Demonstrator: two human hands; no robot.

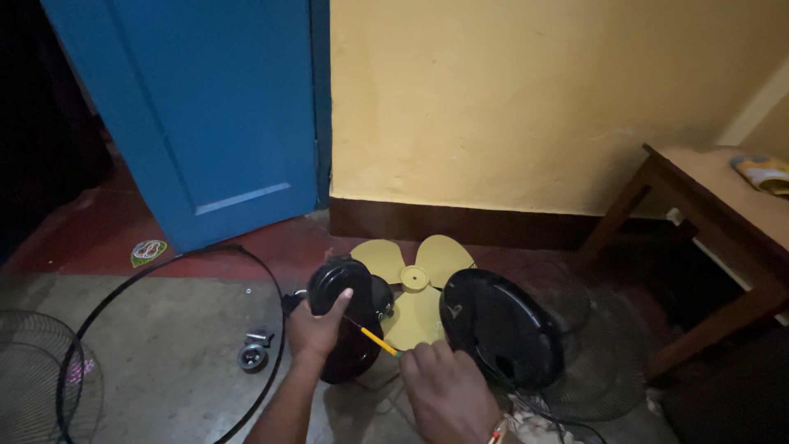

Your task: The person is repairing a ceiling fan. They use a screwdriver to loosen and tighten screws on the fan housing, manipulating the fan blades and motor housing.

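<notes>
My left hand [316, 329] grips a black fan motor housing [349, 316] that stands on the floor. My right hand [444, 390] holds a yellow-handled screwdriver [376, 339] whose tip points at the motor. Behind the motor lies a yellow three-blade fan propeller [415, 279]. A black round fan base [493, 325] leans to the right of my right hand.
A black ring and a wire grille [37, 370] lie on the floor at left, with small fasteners [253, 353] beside them. Another wire grille [600, 345] lies at right. A blue door [214, 115], a yellow wall and a wooden table [723, 230] surround the spot.
</notes>
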